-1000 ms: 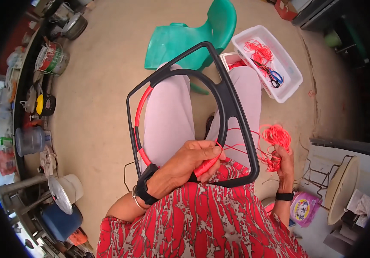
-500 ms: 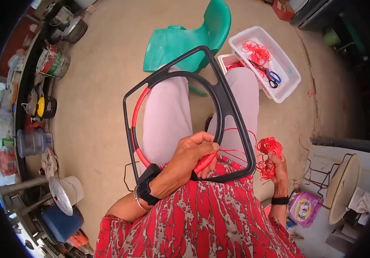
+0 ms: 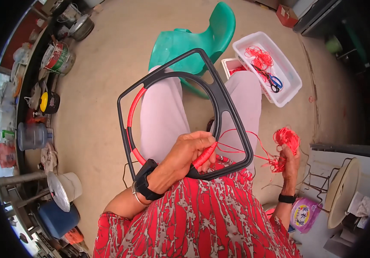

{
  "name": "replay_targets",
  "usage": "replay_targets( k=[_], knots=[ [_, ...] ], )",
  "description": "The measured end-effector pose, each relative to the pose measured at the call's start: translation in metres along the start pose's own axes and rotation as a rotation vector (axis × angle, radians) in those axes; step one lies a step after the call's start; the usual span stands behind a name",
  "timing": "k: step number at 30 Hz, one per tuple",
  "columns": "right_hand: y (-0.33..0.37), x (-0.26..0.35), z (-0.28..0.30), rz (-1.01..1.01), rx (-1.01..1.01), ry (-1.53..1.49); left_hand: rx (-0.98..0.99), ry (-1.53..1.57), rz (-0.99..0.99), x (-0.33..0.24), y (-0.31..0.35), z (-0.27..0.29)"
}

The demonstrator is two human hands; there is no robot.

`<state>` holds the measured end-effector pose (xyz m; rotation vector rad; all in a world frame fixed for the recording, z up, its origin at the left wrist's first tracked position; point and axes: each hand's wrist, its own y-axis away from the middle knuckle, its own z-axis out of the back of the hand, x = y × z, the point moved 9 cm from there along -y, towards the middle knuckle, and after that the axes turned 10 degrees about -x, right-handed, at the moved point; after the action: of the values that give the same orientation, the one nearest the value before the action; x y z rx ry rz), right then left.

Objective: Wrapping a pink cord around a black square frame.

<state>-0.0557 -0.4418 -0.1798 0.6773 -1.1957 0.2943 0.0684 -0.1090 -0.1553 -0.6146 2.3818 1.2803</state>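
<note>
A black plastic frame [image 3: 222,98], four-sided outside with a round ring inside, rests across my lap. Red cord is wound tightly around parts of the ring, at its left side and its lower right. My left hand [image 3: 189,148] pinches the ring at the lower-right wrapped stretch [image 3: 204,157], thumb and forefinger at the winding's upper end. From there, loose strands of red cord run right, passing by the frame's right bar. Off to the right, my right hand [image 3: 290,165] is closed around a tangled bundle of red cord [image 3: 287,138], held away from the frame.
A green plastic chair [image 3: 178,49] stands ahead of my knees. Right of it, a white tub [image 3: 294,81] holds red cord and blue-and-black scissors [image 3: 274,81]. Shelves with pots line the left; a round cream lid [image 3: 344,193] and purple package [image 3: 304,214] are at lower right.
My right hand has moved right and a little up with the cord bundle, drawing the strands out longer. My left hand keeps its pinch on the ring; the frame has shifted slightly left.
</note>
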Motion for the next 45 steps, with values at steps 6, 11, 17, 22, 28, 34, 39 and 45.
replay_targets(
  k=[6, 11, 17, 22, 28, 34, 39, 45],
  knots=[
    [-0.014, 0.033, -0.012, 0.044, -0.033, -0.015, -0.122, -0.129, -0.115, -0.015, -0.009, 0.006],
    [0.031, 0.064, -0.122, 0.069, 0.205, -0.069, -0.142, 0.026, -0.166, -0.039, -0.054, 0.008],
    [0.059, 0.075, -0.198, 0.021, 0.353, -0.330, 0.030, 0.134, -0.116, -0.033, -0.070, 0.006],
    [0.057, 0.074, -0.211, -0.057, 0.472, -0.452, 0.123, 0.225, -0.145, -0.051, -0.062, 0.001],
    [0.070, 0.067, -0.234, -0.187, 0.679, -0.485, 0.260, 0.237, -0.183, -0.055, -0.046, -0.009],
    [0.071, 0.034, -0.217, -0.245, 0.664, -0.311, 0.190, 0.210, -0.223, -0.056, -0.052, 0.000],
    [0.041, 0.049, -0.201, -0.234, 0.504, -0.458, 0.138, 0.292, -0.124, -0.043, -0.056, 0.005],
    [0.037, 0.075, -0.198, -0.075, 0.427, -0.344, 0.093, 0.160, -0.228, -0.046, -0.055, 0.007]
  ],
)
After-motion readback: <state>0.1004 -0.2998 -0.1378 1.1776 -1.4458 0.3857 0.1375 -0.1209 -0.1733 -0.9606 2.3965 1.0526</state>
